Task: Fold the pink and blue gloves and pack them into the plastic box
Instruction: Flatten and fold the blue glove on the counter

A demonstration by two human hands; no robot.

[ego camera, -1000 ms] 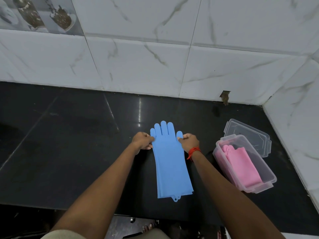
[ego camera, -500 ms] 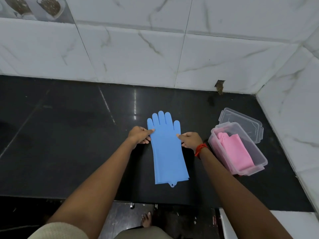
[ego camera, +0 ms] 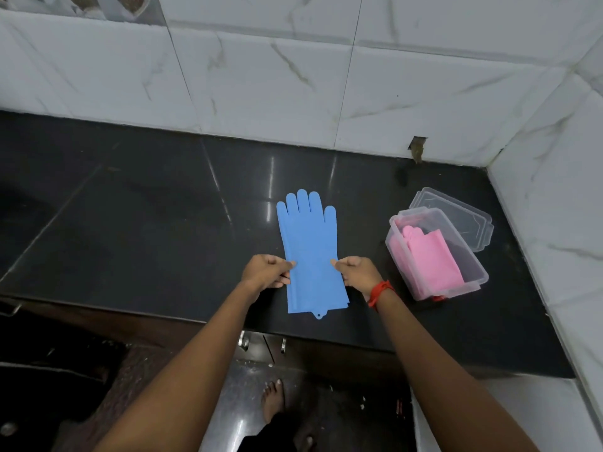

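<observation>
Lying flat on the black counter (ego camera: 137, 223), the blue gloves (ego camera: 310, 252) are stretching away from the person, fingers pointing toward the white tiled wall (ego camera: 261, 76) and the cuff end sitting close to the counter's near edge (a small hanging tab is poking out at that end). They are looking like two gloves stacked one on the other, judging by the doubled edges at the cuff. The left hand (ego camera: 266, 272) is pinching the left edge about midway along, thumb on top and fingers curled underneath. The right hand (ego camera: 357, 272), with a red thread band (ego camera: 380, 291) around its wrist, is gripping the right edge at the same height in the same way.

Well to the right, the clear plastic box (ego camera: 470, 282) is standing open near the corner of the walls, and the pink gloves (ego camera: 430, 259) are lying folded inside it. Its clear lid (ego camera: 456, 220) is resting behind it, touching the box's far side, tilted against it. Below the counter, a bare foot (ego camera: 272, 402) is showing on the floor.
</observation>
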